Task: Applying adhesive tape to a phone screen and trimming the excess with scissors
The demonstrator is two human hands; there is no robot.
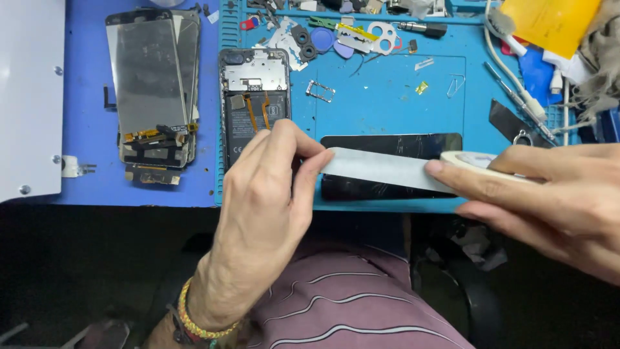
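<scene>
Above cracked black screen [387,143] on blue mat [387,97]: tape strip [378,169] pinched by left hand [268,194], roll [481,160] gripped by right hand [555,194]; sagging slack likely stuck down crooked.

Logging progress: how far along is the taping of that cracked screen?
Done: phone lies opened beside the cracked screen on the mat. In hand: left hand pulls a tape strip off the roll in the right hand, across the screen. Left: strip not yet cut or visibly stuck down.

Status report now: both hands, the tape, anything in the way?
Left hand pinches tape strip end. Right hand holds tape roll. Strip stretched over cracked black screen. Nothing between.
</scene>
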